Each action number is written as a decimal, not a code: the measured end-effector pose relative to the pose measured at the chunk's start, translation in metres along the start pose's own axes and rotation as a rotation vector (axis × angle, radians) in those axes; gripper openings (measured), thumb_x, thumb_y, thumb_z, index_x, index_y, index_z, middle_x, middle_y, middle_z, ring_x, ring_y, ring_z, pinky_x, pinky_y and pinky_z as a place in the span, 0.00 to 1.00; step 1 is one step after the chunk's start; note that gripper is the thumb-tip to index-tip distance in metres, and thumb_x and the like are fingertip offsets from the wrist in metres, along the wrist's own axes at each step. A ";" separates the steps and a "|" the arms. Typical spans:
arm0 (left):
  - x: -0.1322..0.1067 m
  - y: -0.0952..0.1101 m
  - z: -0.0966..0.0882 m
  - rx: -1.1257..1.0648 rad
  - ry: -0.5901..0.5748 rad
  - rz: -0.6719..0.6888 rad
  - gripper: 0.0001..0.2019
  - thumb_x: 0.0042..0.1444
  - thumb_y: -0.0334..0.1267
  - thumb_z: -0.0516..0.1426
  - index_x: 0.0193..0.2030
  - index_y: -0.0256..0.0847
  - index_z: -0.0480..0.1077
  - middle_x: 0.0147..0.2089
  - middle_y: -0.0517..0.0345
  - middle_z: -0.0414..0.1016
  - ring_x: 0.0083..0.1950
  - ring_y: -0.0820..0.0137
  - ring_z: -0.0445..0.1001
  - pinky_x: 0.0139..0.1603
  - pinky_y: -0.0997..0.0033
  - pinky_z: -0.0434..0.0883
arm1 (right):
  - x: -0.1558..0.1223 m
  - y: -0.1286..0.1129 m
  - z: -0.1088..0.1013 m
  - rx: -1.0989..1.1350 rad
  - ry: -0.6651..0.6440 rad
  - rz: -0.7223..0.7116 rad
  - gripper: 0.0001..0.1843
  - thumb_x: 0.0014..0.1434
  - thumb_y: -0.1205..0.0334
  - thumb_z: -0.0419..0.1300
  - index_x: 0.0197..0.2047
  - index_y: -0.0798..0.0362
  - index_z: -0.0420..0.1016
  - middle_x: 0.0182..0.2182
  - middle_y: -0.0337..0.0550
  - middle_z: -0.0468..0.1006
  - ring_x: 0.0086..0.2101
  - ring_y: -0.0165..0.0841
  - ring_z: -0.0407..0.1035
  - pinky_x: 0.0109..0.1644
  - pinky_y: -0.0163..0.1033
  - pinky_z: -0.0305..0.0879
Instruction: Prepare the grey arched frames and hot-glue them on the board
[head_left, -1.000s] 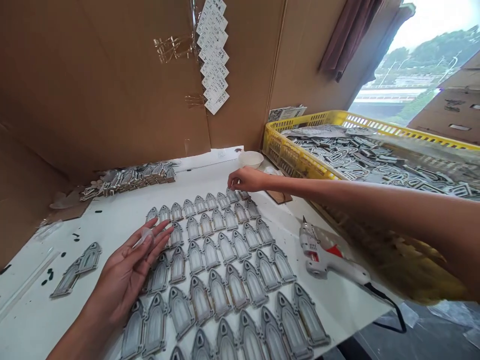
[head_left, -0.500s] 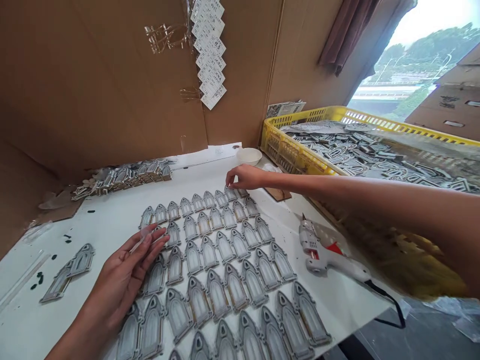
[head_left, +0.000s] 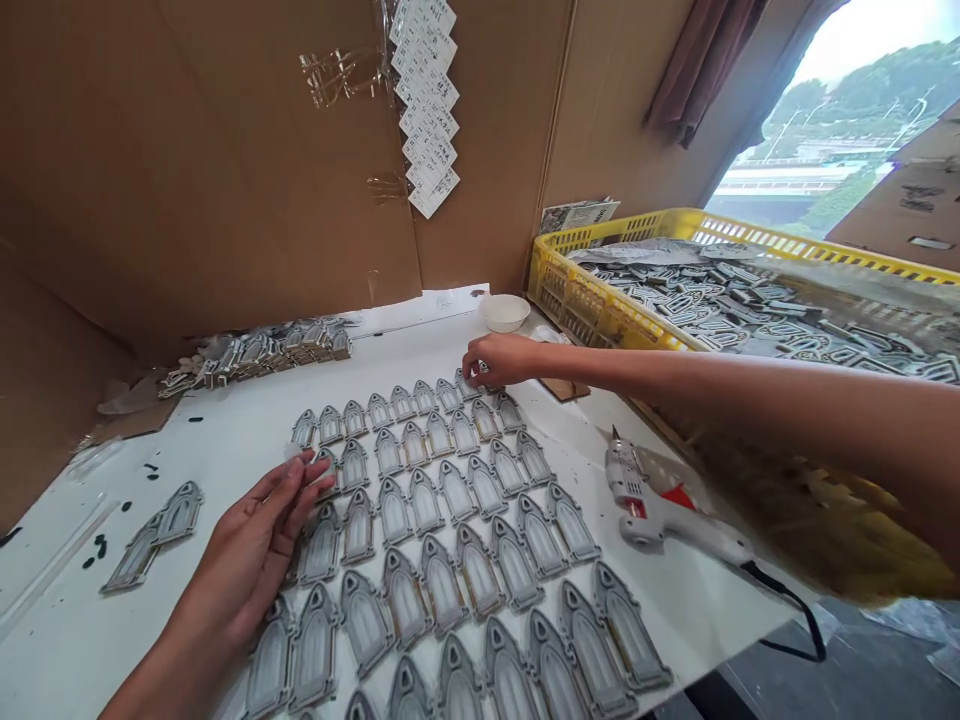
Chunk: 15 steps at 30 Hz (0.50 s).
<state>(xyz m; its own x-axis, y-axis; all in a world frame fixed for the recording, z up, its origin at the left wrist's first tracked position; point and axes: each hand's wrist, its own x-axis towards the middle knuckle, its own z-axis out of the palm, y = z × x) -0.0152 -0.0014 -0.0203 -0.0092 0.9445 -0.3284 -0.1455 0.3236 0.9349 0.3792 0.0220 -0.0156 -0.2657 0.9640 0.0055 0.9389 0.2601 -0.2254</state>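
Rows of small grey arched window-shaped pieces (head_left: pixel 445 578) with pale, cloudy panels lie on the white tabletop. My right hand (head_left: pixel 501 360) reaches to the right end of the farthest row. Its fingers are pinched down at an arched piece there, and what is between the fingertips is hidden. My left hand (head_left: pixel 262 535) hovers over the left edge of the rows, palm turned inward. Its thumb presses toward the curled fingers; a small, clear-looking bit seems to be at the tips, too faint to name.
A glue gun (head_left: pixel 660 510) lies right of the rows, its black cord over the table edge. Behind it stands a yellow crate (head_left: pixel 577 300) full of similar pieces. A white bowl (head_left: pixel 504 313), stacked pieces (head_left: pixel 277 352) and two loose arched pieces (head_left: pixel 154 537) also lie around.
The view has shifted slightly, so the whole scene sits a little to the right. My right hand stays at the far row's right end, and my left hand keeps nearly the same pose.
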 end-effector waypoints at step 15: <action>-0.015 -0.014 -0.014 0.530 -0.234 0.274 0.30 0.60 0.71 0.65 0.48 0.44 0.80 0.22 0.71 0.54 0.21 0.74 0.52 0.19 0.78 0.52 | -0.058 -0.138 -0.008 0.046 0.194 -0.519 0.13 0.77 0.63 0.61 0.61 0.50 0.81 0.53 0.49 0.85 0.40 0.36 0.77 0.29 0.41 0.55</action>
<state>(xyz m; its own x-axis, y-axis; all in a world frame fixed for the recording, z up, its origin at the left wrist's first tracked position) -0.0270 -0.0209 -0.0307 0.2481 0.9649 -0.0863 0.3408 -0.0036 0.9401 0.2664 -0.0691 0.0232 -0.6416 0.7036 0.3054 0.6839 0.7050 -0.1877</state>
